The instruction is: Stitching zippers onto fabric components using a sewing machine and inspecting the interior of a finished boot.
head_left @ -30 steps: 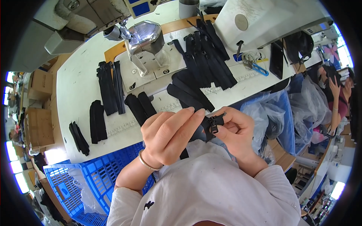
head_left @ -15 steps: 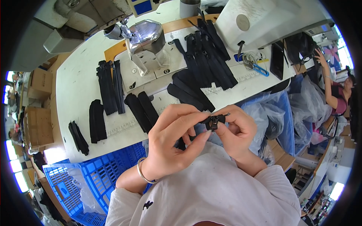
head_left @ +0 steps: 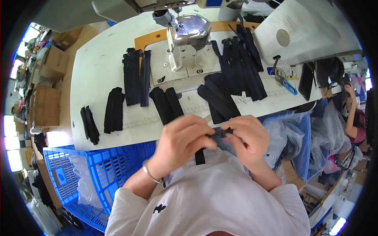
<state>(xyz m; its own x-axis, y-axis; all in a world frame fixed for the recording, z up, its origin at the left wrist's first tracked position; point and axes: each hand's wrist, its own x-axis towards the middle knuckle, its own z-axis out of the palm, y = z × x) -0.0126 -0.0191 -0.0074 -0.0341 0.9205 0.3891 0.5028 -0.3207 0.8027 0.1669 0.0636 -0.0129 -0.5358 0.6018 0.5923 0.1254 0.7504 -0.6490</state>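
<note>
Both hands are in front of my chest, near the table's front edge. My right hand [head_left: 250, 139] pinches the dark slider end of a black zipper [head_left: 225, 132] between thumb and fingers. My left hand [head_left: 179, 139], slightly blurred and with a bangle at its wrist, has its fingers closed at the other side of that end. Below the left hand a strip of the black tape hangs down against my shirt; the rest is hidden by the fingers. Beyond the hands lie folded black zippers [head_left: 218, 98] and a smaller pair of folded zippers [head_left: 166, 104].
A sewing machine [head_left: 189, 33] stands on the white table [head_left: 90, 70]. Longer zippers [head_left: 244, 67] lie right of it, others [head_left: 134, 78] left. Blue-handled snips [head_left: 289, 87] and a phone [head_left: 306, 82] sit at right. A blue crate [head_left: 98, 169] stands below left; another person [head_left: 356, 126] is far right.
The view has shifted, so the table sits farther right and up. My left fingers have moved at the slider end, and a tape strip now shows below them. My right hand keeps its pinch.
</note>
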